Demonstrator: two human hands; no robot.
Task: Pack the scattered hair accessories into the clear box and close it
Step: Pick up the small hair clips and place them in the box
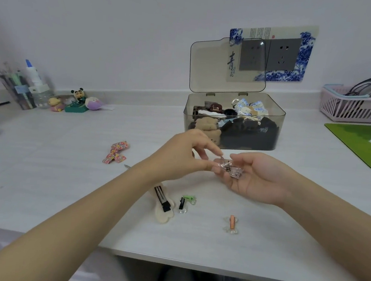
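The clear box stands on the white desk with its lid up, holding dark scrunchies, bear clips and a blue bow. My right hand lies palm up in front of it, cupping several small clips. My left hand pinches one of those clips over the right palm. Loose on the desk lie a patterned pink bow clip, a beige clip with a black bar, a green clip and an orange clip.
A pen holder and small plush toys stand at the back left. A pink basket and a green mat are at the right. The desk's front edge is near my body.
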